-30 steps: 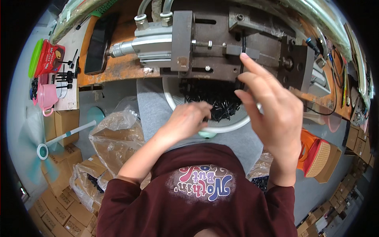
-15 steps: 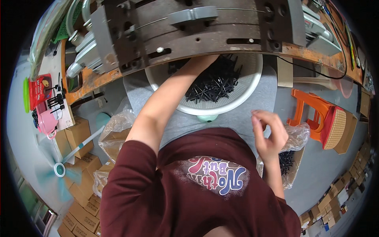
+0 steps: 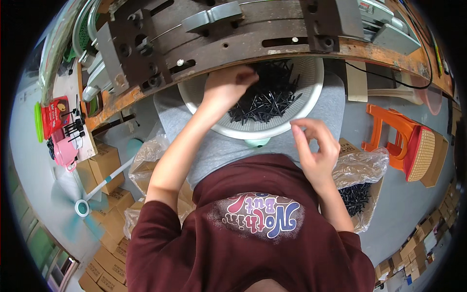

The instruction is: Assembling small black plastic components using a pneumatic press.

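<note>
A white perforated plastic basket point(image 3: 288, 130) rests over my lap, heaped with thin black stick-like parts point(image 3: 265, 102). Inside its left part, under the bench edge, my left hand point(image 3: 226, 86) is raised over the parts with its fingers curled together. Whatever those fingers may hold is hidden. Just off the basket's right front rim, my right hand point(image 3: 318, 151) has thumb and forefinger tips brought close in a pinch. Anything between these tips is too small to make out.
A dark metal fixture point(image 3: 209, 48) on a wooden bench point(image 3: 362, 50) overhangs the basket. Lined cartons flank me; the right carton point(image 3: 372, 194) holds black parts. An orange stool point(image 3: 389, 129) stands right; a fan point(image 3: 82, 208) and boxes point(image 3: 108, 267) stand left.
My left hand has drawn back from beneath the bench into sight over the basket. My right hand has moved up and left, closer to the rim. The whole view has shifted slightly.
</note>
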Motion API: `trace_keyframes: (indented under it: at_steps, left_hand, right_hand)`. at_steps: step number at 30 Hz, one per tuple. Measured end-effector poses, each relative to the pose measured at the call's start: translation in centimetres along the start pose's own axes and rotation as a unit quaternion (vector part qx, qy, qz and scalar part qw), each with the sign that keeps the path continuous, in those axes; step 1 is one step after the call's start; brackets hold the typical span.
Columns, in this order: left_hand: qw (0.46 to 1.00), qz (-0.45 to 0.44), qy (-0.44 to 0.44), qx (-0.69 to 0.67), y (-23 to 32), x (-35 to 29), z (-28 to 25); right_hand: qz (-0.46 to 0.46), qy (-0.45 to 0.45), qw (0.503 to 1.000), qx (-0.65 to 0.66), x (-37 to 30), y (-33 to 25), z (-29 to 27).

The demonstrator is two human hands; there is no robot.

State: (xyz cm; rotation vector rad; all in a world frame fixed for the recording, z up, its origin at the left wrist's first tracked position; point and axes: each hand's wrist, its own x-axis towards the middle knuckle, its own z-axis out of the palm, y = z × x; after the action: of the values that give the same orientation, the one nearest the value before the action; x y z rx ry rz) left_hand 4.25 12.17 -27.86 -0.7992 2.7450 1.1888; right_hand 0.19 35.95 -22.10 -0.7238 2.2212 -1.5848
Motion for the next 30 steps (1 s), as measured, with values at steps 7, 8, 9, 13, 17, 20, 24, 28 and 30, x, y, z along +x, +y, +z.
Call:
trace_keyframes:
  at_steps: [7,8,9,13,17,20,24,28,30]
  left_hand:
    - [0.860,-0.100,-0.175,-0.468,3.6,-10.8,-4.7]
    - [0.848,-0.099,-0.178,-0.489,4.1,-11.4,-5.1]
    - [0.835,-0.098,-0.181,-0.510,4.6,-12.0,-5.3]
    - [0.778,-0.098,-0.243,-0.571,5.9,-13.1,-7.0]
    - [0.749,-0.084,-0.254,-0.606,6.2,-13.8,-7.3]
    - [0.742,-0.070,-0.259,-0.614,6.4,-14.1,-7.7]
    - [0.716,-0.068,-0.256,-0.646,6.6,-14.4,-7.8]
    - [0.690,-0.047,-0.259,-0.675,6.6,-14.3,-8.1]
    - [0.682,-0.044,-0.260,-0.682,6.6,-14.4,-8.2]
  right_hand:
    - [0.195,-0.117,0.915,0.333,2.6,-2.4,1.7]
    - [0.197,-0.146,0.908,0.341,2.8,-2.8,1.6]
    - [0.199,-0.174,0.899,0.349,3.0,-3.2,1.6]
    - [0.195,-0.232,0.886,0.350,3.4,-5.4,1.4]
    - [0.175,-0.218,0.893,0.353,3.2,-6.5,1.7]
    - [0.164,-0.194,0.907,0.334,3.2,-7.0,1.9]
    - [0.146,-0.176,0.917,0.328,3.3,-7.7,2.1]
    - [0.130,-0.155,0.926,0.319,3.5,-8.6,2.3]
    - [0.122,-0.153,0.928,0.317,3.7,-8.9,2.3]
